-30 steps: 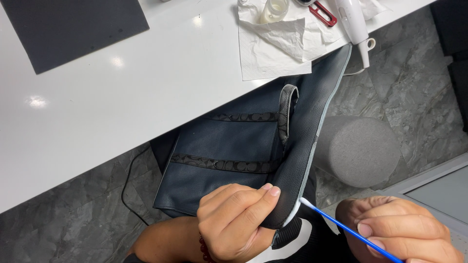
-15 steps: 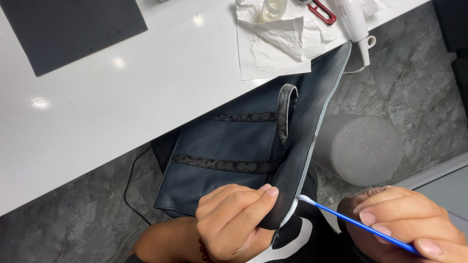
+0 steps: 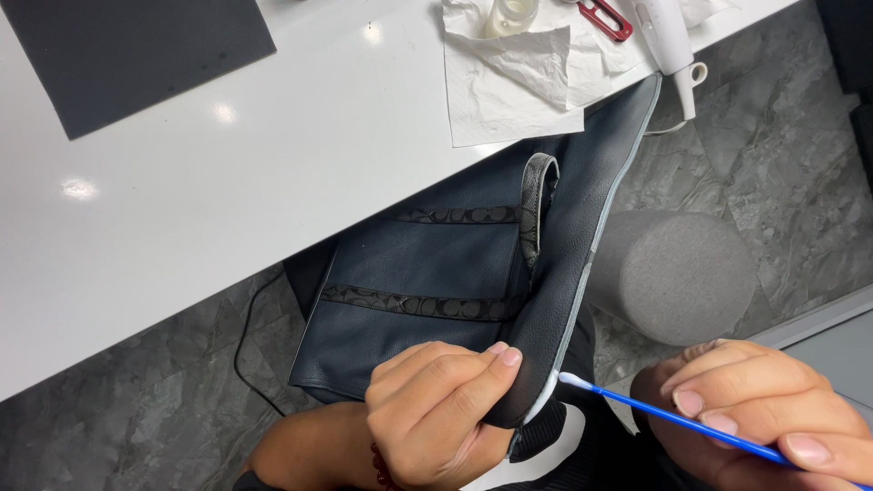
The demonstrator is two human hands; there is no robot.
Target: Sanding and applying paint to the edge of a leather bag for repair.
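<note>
My left hand [image 3: 436, 409] grips the lower corner of a dark navy leather bag [image 3: 427, 273], pinching the bag's raised panel edge between thumb and fingers. That edge [image 3: 582, 264] runs up and to the right, with a pale grey painted rim. My right hand [image 3: 764, 418] holds a thin blue-handled swab [image 3: 655, 411]. The swab's white tip [image 3: 568, 379] touches the pale rim just to the right of my left fingertips. The bag rests on my lap, partly under the white table [image 3: 273, 173].
On the table lie a dark grey mat [image 3: 136, 45], crumpled white tissue paper [image 3: 518, 73] with a small clear jar [image 3: 511, 14], a red-handled tool [image 3: 605, 16] and a white handheld device [image 3: 668, 45]. A grey round stool [image 3: 677, 273] stands on the marble floor [image 3: 136, 409].
My right hand has moved up and left, bringing the swab tip from just off the bag to touching its pale rim. The left hand keeps its grip.
</note>
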